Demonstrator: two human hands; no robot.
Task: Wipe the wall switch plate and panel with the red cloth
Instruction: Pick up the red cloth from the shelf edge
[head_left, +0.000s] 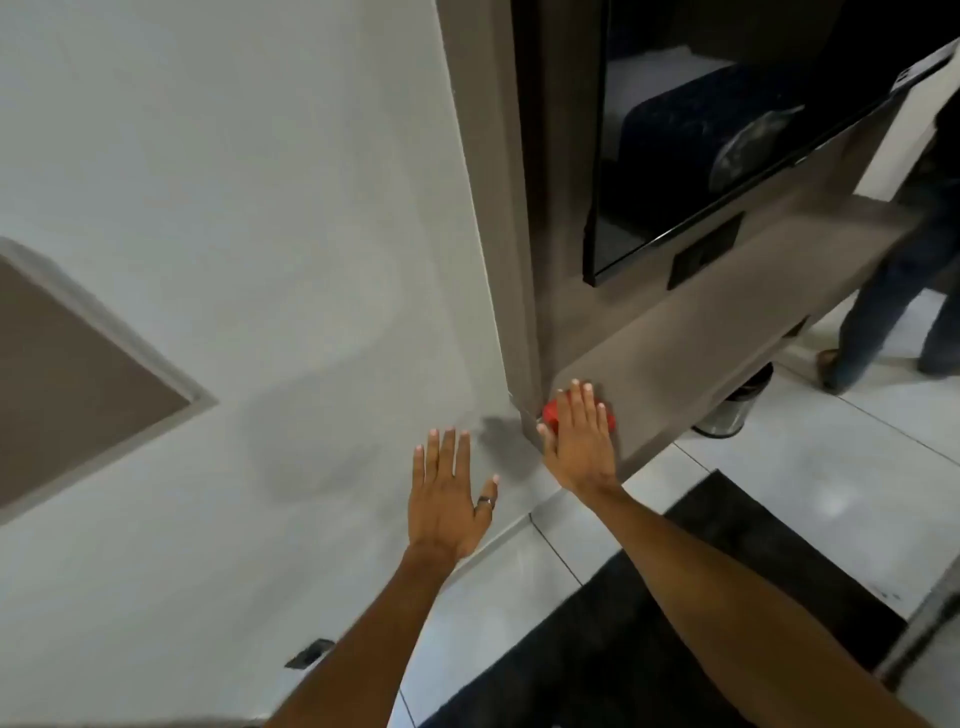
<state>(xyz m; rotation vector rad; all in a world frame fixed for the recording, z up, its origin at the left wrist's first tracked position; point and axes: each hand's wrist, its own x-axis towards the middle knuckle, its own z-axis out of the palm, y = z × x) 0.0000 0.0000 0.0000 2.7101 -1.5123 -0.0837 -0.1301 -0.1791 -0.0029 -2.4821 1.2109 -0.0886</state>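
Now | right hand (579, 441) flat on crumpled red cloth (551, 410) | smooth brown panel (675, 332)

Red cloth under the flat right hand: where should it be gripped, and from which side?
Pinch the red cloth at its bunched edge showing left of the right hand, near the brown panel corner. Come from that side; the palm pins the rest flat.

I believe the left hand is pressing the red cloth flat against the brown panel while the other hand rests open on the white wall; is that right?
Not quite: the head view shows the right hand pressing the red cloth flat against the brown panel, near its corner edge. The left hand, wearing a ring, is the one spread open on the white wall.
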